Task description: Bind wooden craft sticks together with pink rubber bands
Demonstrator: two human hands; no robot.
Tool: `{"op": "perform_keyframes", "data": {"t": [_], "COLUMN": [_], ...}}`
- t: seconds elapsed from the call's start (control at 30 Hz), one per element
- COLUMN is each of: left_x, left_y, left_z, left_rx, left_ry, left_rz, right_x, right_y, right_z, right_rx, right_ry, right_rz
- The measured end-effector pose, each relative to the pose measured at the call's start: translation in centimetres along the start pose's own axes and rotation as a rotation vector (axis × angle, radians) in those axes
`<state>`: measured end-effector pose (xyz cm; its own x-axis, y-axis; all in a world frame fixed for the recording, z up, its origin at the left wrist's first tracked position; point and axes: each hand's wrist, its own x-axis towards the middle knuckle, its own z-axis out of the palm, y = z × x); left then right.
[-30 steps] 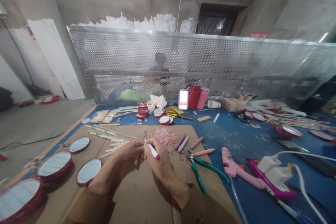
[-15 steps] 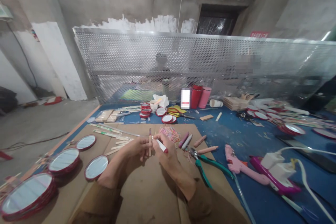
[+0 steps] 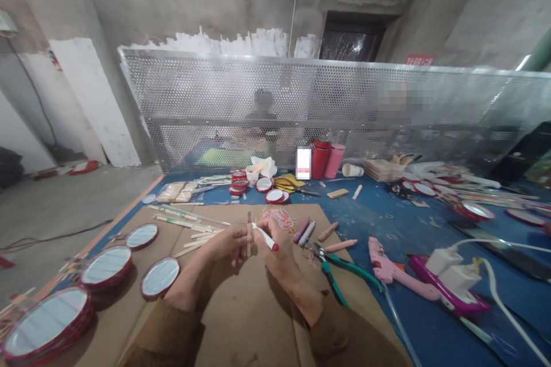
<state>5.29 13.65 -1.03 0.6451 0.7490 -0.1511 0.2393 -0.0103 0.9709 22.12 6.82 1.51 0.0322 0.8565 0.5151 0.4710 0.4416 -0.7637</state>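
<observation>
My left hand (image 3: 227, 242) pinches a thin wooden stick (image 3: 248, 231) and holds it upright over the brown cardboard sheet (image 3: 241, 309). My right hand (image 3: 275, 246) grips a white marker with a red cap (image 3: 266, 237); its tip rests against the stick. The two hands meet at the middle of the sheet. Just beyond them lies a heap of coloured rubber bands (image 3: 280, 218).
Round red-rimmed mirrors (image 3: 160, 277) lie to the left, with loose wooden sticks (image 3: 181, 221) behind. Green-handled pliers (image 3: 331, 269), pink glue guns (image 3: 390, 270) and a white power strip (image 3: 450, 269) sit to the right on the blue table. A perforated metal screen (image 3: 344, 109) stands behind, with people beyond it.
The stick has been turned more upright in my left hand, and the marker tip has come onto it. The view has shifted slightly.
</observation>
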Motion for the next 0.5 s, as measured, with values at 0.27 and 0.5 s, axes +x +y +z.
{"op": "perform_keyframes", "data": {"t": [0.27, 0.5], "left_x": [-0.06, -0.17], "left_y": [0.14, 0.18], "left_z": [0.06, 0.09], "left_rx": [-0.012, -0.004], "left_ry": [-0.012, 0.006], "left_rz": [-0.024, 0.018], "right_x": [0.01, 0.12], "right_y": [-0.38, -0.5], "right_z": [-0.22, -0.16], "right_rx": [-0.09, -0.105], "right_ry": [-0.002, -0.002], "right_rz": [0.011, 0.022]}}
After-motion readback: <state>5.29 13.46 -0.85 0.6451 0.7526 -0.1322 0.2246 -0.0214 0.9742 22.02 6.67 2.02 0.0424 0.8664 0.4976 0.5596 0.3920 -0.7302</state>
